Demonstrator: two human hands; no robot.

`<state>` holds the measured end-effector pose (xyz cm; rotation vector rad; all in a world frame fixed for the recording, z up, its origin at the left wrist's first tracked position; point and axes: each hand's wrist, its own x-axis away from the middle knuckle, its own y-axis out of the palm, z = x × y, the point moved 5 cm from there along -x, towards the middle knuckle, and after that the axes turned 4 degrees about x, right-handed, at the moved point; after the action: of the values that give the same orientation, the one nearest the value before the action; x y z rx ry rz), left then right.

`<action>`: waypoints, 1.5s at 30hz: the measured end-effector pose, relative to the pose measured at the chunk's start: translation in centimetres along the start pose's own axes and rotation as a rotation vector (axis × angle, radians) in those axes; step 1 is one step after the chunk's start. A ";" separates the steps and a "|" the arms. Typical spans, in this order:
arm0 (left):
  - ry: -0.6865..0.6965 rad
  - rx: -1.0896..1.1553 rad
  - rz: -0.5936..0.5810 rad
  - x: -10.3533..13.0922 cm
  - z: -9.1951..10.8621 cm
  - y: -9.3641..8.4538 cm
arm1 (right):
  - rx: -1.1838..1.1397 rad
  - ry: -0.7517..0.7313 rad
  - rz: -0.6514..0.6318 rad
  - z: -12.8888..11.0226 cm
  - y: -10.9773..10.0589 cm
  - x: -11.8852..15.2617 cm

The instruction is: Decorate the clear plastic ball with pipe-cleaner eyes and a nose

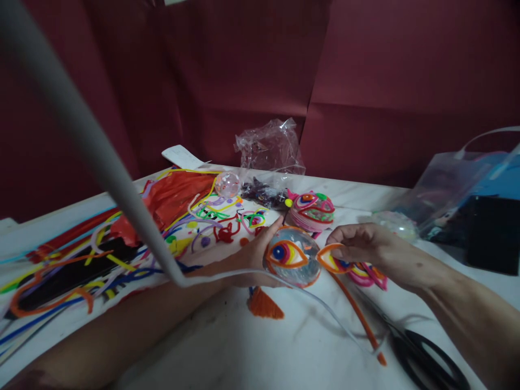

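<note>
My left hand (254, 257) is wrapped round the left side of a clear plastic ball (311, 254). An eye shape (286, 253) of orange, yellow, pink and blue lies on the ball's front. Between the thumb and fingers of my right hand (357, 246) is a second eye shape (329, 258), its left tip close to the ball's right side. A strip of orange (357, 314) runs down the table below it. Just under my left hand lies a fuzzy orange triangle (265, 304).
Black-handled scissors (426, 360) lie at the lower right. Behind the ball sits a pink decorated ball (311, 214). Coloured strips (134, 271) cover the left. A grey pole (101, 146) crosses the view, and a phone-like black object (493, 235) is at right.
</note>
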<state>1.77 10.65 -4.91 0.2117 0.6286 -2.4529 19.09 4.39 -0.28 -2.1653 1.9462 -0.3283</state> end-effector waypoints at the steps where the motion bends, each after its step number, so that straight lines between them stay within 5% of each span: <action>1: -0.002 -0.004 -0.003 0.0 -0.1 0.0 | -0.002 0.001 0.007 0.0 0.1 -0.1; 7: -0.064 -0.123 0.025 0.0 1.0 -0.7 | 0.011 -0.002 0.052 -0.1 -0.2 -0.7; 16: -0.155 -0.196 -0.015 -0.2 1.5 -1.3 | 0.053 -0.051 0.221 -1.8 -5.2 0.2; 26: -0.106 -0.216 -0.017 -0.1 1.7 -1.5 | 0.031 0.108 0.042 2.3 -0.1 1.0; 38: 0.082 -0.284 -0.032 -0.2 -0.6 -1.4 | -0.058 0.028 0.046 3.1 0.4 0.6; 45: 0.090 -0.318 -0.058 0.0 0.1 -1.2 | -0.064 0.029 0.042 2.5 0.6 0.7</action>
<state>1.09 11.44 -4.33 0.1783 1.0644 -2.3669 19.35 3.67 -2.86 -2.1665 2.0421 -0.2956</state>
